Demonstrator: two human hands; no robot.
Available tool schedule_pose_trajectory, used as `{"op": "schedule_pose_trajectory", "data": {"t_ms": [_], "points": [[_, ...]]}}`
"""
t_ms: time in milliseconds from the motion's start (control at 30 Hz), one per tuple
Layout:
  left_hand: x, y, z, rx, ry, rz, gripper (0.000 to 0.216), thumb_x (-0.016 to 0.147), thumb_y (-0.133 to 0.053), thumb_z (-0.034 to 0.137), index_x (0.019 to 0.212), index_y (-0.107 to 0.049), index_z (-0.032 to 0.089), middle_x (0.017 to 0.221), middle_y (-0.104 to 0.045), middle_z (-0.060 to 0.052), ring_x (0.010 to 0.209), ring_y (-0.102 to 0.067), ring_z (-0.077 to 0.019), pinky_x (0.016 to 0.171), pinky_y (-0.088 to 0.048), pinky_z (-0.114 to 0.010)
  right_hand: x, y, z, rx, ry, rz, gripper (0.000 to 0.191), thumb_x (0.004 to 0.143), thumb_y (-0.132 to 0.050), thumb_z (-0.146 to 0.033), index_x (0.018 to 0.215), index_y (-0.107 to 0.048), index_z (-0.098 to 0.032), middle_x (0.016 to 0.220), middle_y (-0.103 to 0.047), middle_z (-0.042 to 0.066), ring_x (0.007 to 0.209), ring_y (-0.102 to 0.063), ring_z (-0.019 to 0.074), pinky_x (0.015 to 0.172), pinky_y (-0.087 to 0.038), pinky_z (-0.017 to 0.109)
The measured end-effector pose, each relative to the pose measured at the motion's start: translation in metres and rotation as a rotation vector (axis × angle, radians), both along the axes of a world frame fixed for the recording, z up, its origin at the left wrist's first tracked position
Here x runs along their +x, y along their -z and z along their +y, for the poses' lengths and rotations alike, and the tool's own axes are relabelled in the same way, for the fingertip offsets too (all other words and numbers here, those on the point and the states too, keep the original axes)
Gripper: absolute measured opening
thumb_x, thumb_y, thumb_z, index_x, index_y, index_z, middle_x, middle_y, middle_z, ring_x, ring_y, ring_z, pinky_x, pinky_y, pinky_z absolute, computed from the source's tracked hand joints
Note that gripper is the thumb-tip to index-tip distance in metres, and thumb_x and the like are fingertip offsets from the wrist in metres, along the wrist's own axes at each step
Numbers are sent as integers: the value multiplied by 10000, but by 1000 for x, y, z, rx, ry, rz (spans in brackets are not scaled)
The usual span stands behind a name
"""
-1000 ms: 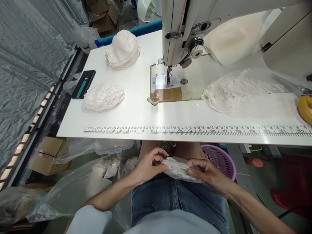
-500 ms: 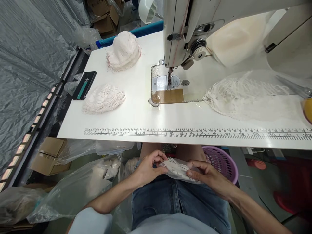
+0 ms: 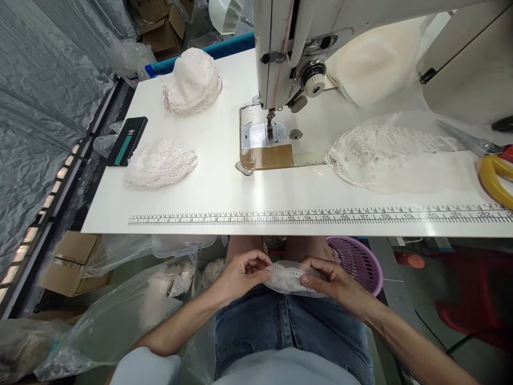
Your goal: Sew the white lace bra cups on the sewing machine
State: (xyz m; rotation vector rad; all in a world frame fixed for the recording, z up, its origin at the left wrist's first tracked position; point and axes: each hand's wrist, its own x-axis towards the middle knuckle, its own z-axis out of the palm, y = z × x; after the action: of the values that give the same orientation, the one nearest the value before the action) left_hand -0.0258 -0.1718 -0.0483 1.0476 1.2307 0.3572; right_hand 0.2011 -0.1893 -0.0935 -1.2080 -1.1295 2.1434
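A white piece of lace-edged fabric (image 3: 289, 279), partly sheer, is held just above my lap, below the table's front edge. My left hand (image 3: 246, 275) pinches its left end between thumb and fingers. At the other end, my right hand (image 3: 331, 279) grips it, thumb on top and fingers behind. On the table, a stack of white lace pieces (image 3: 160, 164) lies to the left, with a stack of pale cup-shaped pieces (image 3: 193, 83) behind it. More white lace fabric (image 3: 385, 158) is spread to the right of the sewing machine's needle plate (image 3: 254, 136).
The sewing machine head (image 3: 294, 53) stands over the white table (image 3: 216, 198), which has a printed ruler along its front. Scissors with yellow handles (image 3: 491, 179) lie at right, a black phone-like object (image 3: 127, 141) at left. Below are a purple basket (image 3: 372, 267), plastic bags (image 3: 116, 315) and a cardboard box (image 3: 72, 262).
The camera view has shifted slightly right, bringing more of the scissors into sight. Both hands still hold the lace-edged fabric, which is now turned a little flatter.
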Motion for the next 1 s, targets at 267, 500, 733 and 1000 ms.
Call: {"op": "schedule_pose_trajectory", "data": {"t_ms": [267,500,733,1000], "points": [[-2,-2,-1,-36,14,-31,275,777,-613,421,840,-609,153,765,-563,-16,724,-496,-122,649,-374,-214,-1,-2,1,5,-3,17,295,772,-623,-476,772,-581,-184,735,-502,-6,685,-450,129,621,-357,240],[-2,2,-2,18,-51,37,241,736,-663,378,779,-636,143,749,-602,-28,682,-506,-125,616,-371,-218,-2,-4,1,3,2,1,334,762,-620,-508,767,-582,-176,713,-505,-8,664,-450,125,603,-358,239],[-2,1,-2,21,103,97,232,753,-645,368,859,-653,161,795,-622,-24,693,-501,-124,618,-358,-215,-3,-2,-1,27,7,27,319,783,-607,-489,783,-579,-172,731,-509,-2,683,-455,128,613,-363,239],[1,-7,2,-11,80,63,235,791,-593,376,750,-595,145,720,-559,-4,682,-478,-116,616,-349,-210,-4,-1,-1,-1,46,54,289,780,-624,-459,774,-577,-174,736,-514,-13,692,-456,124,635,-353,246]]}}
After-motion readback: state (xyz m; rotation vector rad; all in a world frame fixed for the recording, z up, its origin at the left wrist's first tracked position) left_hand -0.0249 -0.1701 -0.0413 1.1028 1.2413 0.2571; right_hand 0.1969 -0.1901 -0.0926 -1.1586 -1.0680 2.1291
